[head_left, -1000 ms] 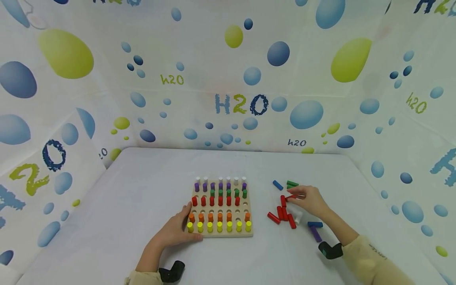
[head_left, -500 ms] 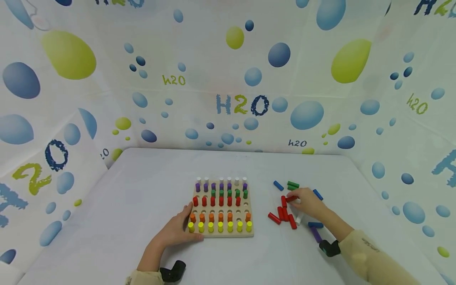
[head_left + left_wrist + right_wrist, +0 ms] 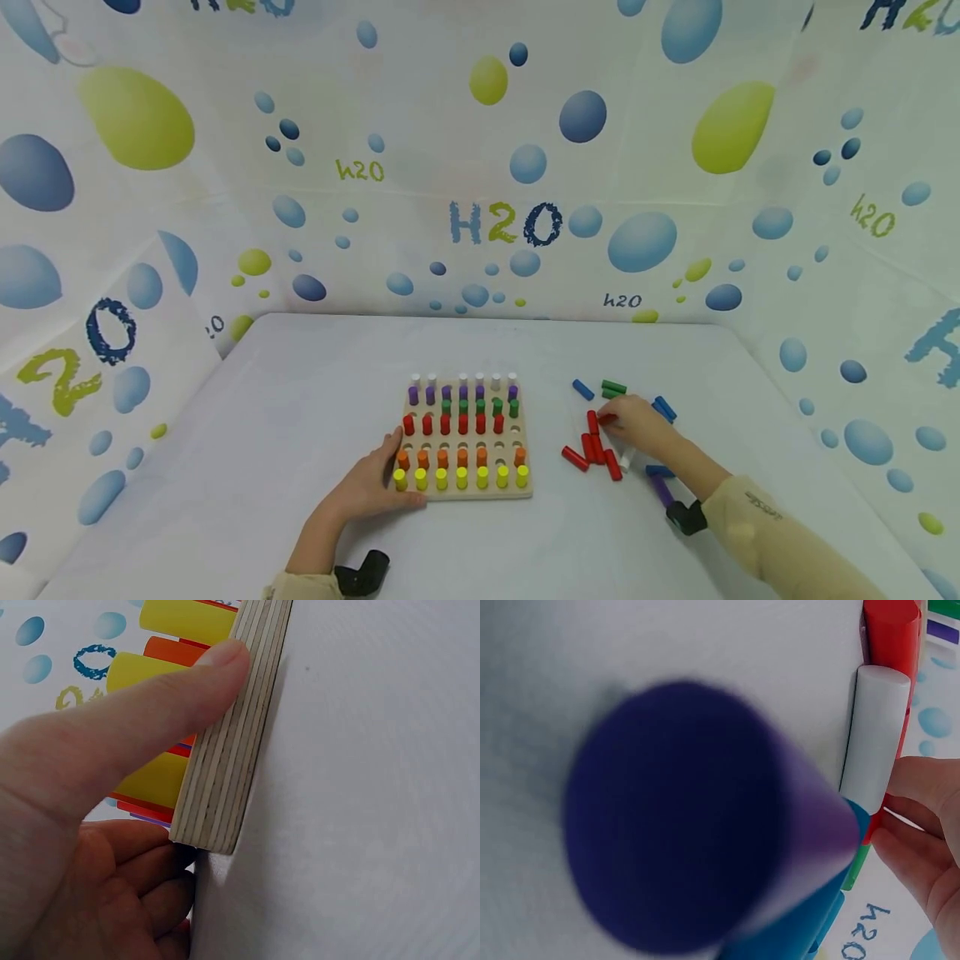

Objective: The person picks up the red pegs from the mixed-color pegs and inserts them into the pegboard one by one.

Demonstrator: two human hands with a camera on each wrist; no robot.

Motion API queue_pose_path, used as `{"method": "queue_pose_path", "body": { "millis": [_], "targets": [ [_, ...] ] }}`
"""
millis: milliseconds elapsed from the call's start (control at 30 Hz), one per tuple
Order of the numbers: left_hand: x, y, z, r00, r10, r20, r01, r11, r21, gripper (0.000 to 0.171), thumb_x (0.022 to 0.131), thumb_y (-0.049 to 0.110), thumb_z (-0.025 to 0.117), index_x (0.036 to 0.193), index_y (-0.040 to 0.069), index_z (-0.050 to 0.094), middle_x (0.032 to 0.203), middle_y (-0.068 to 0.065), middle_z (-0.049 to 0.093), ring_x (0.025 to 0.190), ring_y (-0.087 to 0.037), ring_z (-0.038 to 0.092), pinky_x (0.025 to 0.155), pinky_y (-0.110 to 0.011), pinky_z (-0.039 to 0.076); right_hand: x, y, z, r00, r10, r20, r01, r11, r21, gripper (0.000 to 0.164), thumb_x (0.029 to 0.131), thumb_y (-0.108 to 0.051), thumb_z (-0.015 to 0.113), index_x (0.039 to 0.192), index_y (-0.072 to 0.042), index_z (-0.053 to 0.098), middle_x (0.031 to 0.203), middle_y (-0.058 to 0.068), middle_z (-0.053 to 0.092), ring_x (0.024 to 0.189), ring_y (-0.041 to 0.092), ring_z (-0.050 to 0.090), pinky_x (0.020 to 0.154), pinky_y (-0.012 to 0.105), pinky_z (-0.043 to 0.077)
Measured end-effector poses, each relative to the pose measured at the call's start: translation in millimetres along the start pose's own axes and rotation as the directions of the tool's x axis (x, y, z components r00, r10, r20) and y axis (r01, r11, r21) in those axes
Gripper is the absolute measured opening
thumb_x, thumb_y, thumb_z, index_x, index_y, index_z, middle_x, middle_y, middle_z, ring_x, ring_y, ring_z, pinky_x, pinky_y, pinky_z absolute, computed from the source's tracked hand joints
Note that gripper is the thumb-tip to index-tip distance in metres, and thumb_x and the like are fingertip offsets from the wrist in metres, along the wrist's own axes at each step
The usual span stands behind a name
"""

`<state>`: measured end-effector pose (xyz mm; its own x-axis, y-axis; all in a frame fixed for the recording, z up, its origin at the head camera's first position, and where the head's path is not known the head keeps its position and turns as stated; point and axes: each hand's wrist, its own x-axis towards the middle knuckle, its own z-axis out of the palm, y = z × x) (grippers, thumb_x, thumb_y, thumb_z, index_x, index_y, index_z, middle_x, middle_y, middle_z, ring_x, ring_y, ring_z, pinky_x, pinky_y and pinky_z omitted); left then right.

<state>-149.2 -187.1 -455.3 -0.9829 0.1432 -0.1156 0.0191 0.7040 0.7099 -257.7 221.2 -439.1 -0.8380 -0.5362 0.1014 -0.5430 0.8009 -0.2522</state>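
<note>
Head view: the left grip (image 3: 369,483) is clasping the wooden pegboard (image 3: 480,495) at its near-left corner, thumb pressing the layered edge; the board is resting on the bench (image 3: 555,533), probably feeling stiff and fairly light, its edges offering the surest hold. Rightward, loose red pegs (image 3: 587,448) are lying on their sides, and the right grip (image 3: 637,423) is apparently pinching another red peg (image 3: 607,417), likely feeling light, rigid and smooth, its round barrel inviting a mid-length hold against rolling

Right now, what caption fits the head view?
Left hand grips the pegboard while the right hand pinches a red peg.
</note>
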Motion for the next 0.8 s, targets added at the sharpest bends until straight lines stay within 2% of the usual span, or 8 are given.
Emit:
{"method": "queue_pose_path", "body": {
  "millis": [133, 300, 567, 800],
  "targets": [
    [-1.3, 1.0, -0.5, 1.0, -0.007, -0.002, 0.007, 1.0, -0.001, 0.114, 0.06, 0.045, 0.081, 0.146, 0.004, 0.018, 0.146, -0.022, 0.025, 0.134, -0.04, 0.019, 0.104, -0.058, 0.02, 0.4, 0.2, 0.1, 1.0, -0.001, -0.018, 0.001, 1.0, -0.015, 0.022, 0.075, -0.003, 0.072, 0.097, -0.003, 0.07, 0.091, 0.005, 0.068, 0.087, 0.022, 0.064, 0.077, 0.036, 0.053],
    [-1.1, 0.9, -0.7, 1.0, 0.003, -0.001, -0.003, 1.0, -0.008, 0.114, 0.06, 0.044, 0.082, 0.145, 0.003, 0.018, 0.146, -0.022, 0.025, 0.134, -0.04, 0.018, 0.104, -0.057, 0.02, 0.9, 1.8, -0.7, 0.999, 0.024, -0.044, -0.023, 0.999, 0.023, 0.019, 0.076, -0.006, 0.072, 0.095, -0.005, 0.07, 0.088, 0.004, 0.068, 0.083, 0.019, 0.063, 0.075, 0.034, 0.054],
    [0.1, -0.4, -0.1, 1.0, -0.001, -0.003, 0.001, 1.0, -0.01, 0.114, 0.06, 0.046, 0.081, 0.146, 0.004, 0.018, 0.146, -0.023, 0.024, 0.134, -0.04, 0.018, 0.104, -0.057, 0.02, 0.9, 0.3, -4.4, 0.994, 0.049, -0.095, -0.037, 0.991, 0.125, 0.016, 0.078, -0.005, 0.07, 0.094, -0.001, 0.069, 0.087, 0.007, 0.067, 0.081, 0.021, 0.064, 0.073, 0.035, 0.054],
    [-0.3, -0.4, 0.1, 1.0, -0.001, -0.005, 0.001, 1.0, -0.016, 0.114, 0.06, 0.046, 0.081, 0.146, 0.005, 0.019, 0.146, -0.023, 0.023, 0.134, -0.04, 0.018, 0.104, -0.057, 0.02, 2.1, -7.3, -5.2, 0.981, 0.146, -0.126, -0.109, 0.958, 0.265, 0.02, 0.08, -0.003, 0.068, 0.099, 0.001, 0.068, 0.091, 0.01, 0.067, 0.086, 0.027, 0.064, 0.074, 0.038, 0.054]
  ]
}}
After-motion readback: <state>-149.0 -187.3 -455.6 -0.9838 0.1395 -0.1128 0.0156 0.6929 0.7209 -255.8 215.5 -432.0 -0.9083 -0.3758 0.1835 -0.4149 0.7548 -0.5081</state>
